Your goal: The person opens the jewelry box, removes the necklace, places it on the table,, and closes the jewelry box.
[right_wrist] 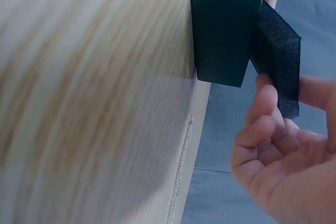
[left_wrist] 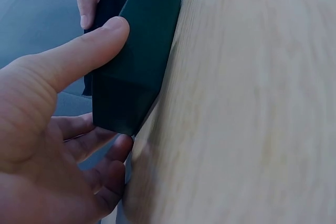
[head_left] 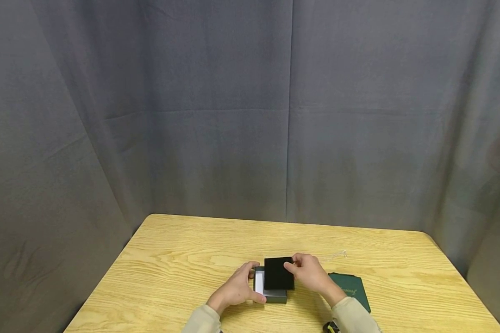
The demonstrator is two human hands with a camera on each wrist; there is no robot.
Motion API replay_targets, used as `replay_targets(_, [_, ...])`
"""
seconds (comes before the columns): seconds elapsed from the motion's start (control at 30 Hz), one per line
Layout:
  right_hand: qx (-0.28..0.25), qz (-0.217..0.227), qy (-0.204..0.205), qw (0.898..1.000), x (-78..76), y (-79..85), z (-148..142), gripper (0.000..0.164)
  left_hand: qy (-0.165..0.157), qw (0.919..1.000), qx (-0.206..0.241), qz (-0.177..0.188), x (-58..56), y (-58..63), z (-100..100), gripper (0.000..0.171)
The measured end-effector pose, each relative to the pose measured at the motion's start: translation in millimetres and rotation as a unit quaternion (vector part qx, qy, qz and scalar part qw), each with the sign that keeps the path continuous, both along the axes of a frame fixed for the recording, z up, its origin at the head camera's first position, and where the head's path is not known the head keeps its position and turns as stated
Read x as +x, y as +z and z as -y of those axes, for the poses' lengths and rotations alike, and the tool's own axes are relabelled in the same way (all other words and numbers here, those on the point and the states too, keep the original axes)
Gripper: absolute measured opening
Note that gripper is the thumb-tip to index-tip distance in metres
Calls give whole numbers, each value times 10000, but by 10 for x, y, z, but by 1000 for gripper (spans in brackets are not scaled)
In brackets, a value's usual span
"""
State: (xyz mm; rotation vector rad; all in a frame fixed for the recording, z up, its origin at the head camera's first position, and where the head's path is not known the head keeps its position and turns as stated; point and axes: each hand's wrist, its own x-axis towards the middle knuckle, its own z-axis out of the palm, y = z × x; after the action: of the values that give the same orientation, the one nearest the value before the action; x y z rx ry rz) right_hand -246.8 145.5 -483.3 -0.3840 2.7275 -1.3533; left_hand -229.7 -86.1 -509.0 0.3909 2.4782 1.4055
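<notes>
A small dark green box [head_left: 281, 299] stands on the table with its top off, and its pale inside shows at the left. My left hand [head_left: 238, 286] grips it by the left end, thumb on the near wall and fingers at the far side. In the left wrist view, that thumb lies against the green box wall [left_wrist: 142, 40]. My right hand [head_left: 312, 274] pinches a black foam pad [head_left: 278, 274] by its right edge. The pad is tilted above the box and covers part of its opening. The right wrist view shows the foam pad's [right_wrist: 278, 56] thickness between thumb and fingers.
A green lid [head_left: 356, 289] with gold lettering lies beside the right forearm. A thin silvery chain [head_left: 339, 254] lies beyond the right hand. Near the right sleeve is a partly hidden black and yellow object [head_left: 330, 327]. Grey curtains [head_left: 216, 115] hang behind the wooden table [head_left: 183, 245].
</notes>
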Motion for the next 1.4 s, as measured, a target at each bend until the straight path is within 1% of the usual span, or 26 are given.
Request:
replay_targets(0.33, [-330,332,374,9982,10,-11,40,25,-24,9998,192,21,-7,-45,7,91])
replay_targets(0.6, [-275,371,385,9982,6,-43,78,28,-16,9995,315,78,3,-60,8,92])
replay_targets(0.8, [-194,390,336,9985,10,-33,118,36,5,9990,425,150,-4,-72,16,94])
replay_targets(1.0, [-115,241,301,9992,25,-24,154,39,-9,9991,399,162,-7,-65,22,93])
replay_targets(1.1, [25,121,291,9995,28,-26,178,38,-7,9993,328,155,-5,-59,21,93])
replay_targets(1.13, [86,80,285,9995,26,-28,186,37,-5,9994,316,153,-5,-57,20,93])
replay_targets(1.27, [252,-106,277,9992,17,-43,224,18,-4,9994,324,111,-9,-47,15,92])
replay_targets(1.4, [266,-226,226,9991,21,-48,245,19,-16,9995,321,77,-10,-35,13,91])
